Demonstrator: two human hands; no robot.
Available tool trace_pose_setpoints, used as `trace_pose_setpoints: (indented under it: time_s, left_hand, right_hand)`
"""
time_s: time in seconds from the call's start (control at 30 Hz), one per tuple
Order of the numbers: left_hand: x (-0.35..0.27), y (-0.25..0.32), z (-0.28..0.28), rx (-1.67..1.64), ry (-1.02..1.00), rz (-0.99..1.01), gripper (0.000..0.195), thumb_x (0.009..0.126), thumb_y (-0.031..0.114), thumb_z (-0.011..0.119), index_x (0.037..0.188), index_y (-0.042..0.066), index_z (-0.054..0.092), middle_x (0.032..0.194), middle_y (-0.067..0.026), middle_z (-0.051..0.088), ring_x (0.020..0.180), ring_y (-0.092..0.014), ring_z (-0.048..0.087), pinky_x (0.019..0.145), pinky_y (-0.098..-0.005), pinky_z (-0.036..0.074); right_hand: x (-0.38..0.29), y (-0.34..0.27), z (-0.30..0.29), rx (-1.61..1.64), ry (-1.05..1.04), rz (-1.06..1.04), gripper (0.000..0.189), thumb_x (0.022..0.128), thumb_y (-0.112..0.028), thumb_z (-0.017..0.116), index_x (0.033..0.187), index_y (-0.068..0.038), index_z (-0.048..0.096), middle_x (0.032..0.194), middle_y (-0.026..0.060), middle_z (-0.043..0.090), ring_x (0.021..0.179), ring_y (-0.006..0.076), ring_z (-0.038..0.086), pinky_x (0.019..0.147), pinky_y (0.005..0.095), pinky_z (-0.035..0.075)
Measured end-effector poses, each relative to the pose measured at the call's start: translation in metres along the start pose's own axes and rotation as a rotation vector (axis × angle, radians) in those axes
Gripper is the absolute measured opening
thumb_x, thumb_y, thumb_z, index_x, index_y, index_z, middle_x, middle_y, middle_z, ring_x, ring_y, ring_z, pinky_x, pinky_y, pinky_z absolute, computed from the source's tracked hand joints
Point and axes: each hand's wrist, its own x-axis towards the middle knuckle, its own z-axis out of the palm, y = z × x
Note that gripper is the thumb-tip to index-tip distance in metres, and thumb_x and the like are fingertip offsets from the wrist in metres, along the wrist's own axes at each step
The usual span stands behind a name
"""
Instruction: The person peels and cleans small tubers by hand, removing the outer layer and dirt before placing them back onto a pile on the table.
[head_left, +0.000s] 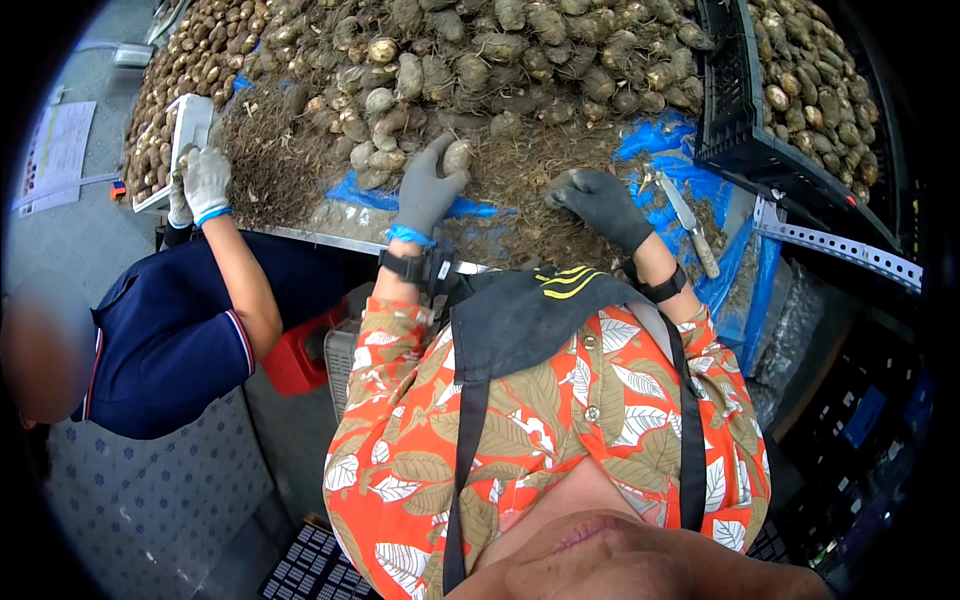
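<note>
My left hand (430, 189), in a grey work glove, has a small taro-like tuber (457, 157) between thumb and fingers. It is at the near edge of a large heap of hairy, soil-covered tubers (480, 71). My right hand (600, 206), in a darker glove, rests low over loose root fibres and dirt (525, 195). Its fingers are curled, and whether anything is inside them is hidden. To the right of that hand lies a knife (686, 217) with a pale handle, on blue plastic sheeting (664, 142).
A black plastic crate (739, 139) of tubers stands at the right, above a perforated metal strip (832, 244). At left, a co-worker's gloved hands (204, 184) are beside a white tray (191, 124) and more tubers. A red plastic container (296, 360) is under the table edge.
</note>
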Motion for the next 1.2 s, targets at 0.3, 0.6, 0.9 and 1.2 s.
trace_pose_setpoints:
  time_s: [0.3, 0.6, 0.9, 1.2]
  left_hand:
    - [-0.028, 0.088, 0.002, -1.126, -0.561, -0.193, 0.06, 0.085, 0.019, 0.063, 0.136, -0.001, 0.042, 0.123, -0.0077, 0.054, 0.107, -0.015, 0.056, 0.089, -0.028, 0.048]
    - [-0.035, 0.107, 0.004, -1.016, -0.418, 0.001, 0.069, 0.08, 0.012, 0.065, 0.14, -0.004, 0.034, 0.131, -0.012, 0.049, 0.119, -0.02, 0.051, 0.098, -0.0314, 0.044]
    - [-0.03, 0.113, -0.005, -0.329, -0.29, 0.212, 0.059, 0.079, 0.003, 0.057, 0.136, 0.001, 0.046, 0.13, -0.0107, 0.051, 0.116, -0.018, 0.051, 0.098, -0.03, 0.042]
    - [-0.032, 0.101, 0.005, -0.653, -0.299, 0.079, 0.057, 0.086, 0.012, 0.063, 0.137, -0.003, 0.043, 0.133, -0.0136, 0.051, 0.119, -0.019, 0.051, 0.099, -0.0309, 0.043]
  right_hand:
    - [0.012, -0.069, -0.004, -0.1, 0.248, -0.6, 0.045, 0.078, -0.03, 0.066, 0.118, -0.011, 0.064, 0.123, 0.0169, 0.059, 0.114, 0.0303, 0.055, 0.096, 0.0404, 0.043]
    - [0.012, -0.03, -0.036, 0.352, 0.417, -0.293, 0.022, 0.093, -0.022, 0.051, 0.097, -0.005, 0.065, 0.097, 0.0084, 0.068, 0.084, 0.0244, 0.064, 0.071, 0.033, 0.052]
    - [-0.016, -0.075, -0.012, -0.678, -0.03, -0.523, 0.018, 0.087, -0.026, 0.057, 0.08, -0.011, 0.065, 0.082, 0.0112, 0.065, 0.075, 0.0296, 0.065, 0.068, 0.0417, 0.052]
    - [-0.016, -0.091, -0.028, -0.148, 0.48, -0.45, 0.03, 0.076, -0.024, 0.07, 0.104, -0.015, 0.07, 0.104, 0.0082, 0.066, 0.098, 0.0295, 0.061, 0.089, 0.0396, 0.048]
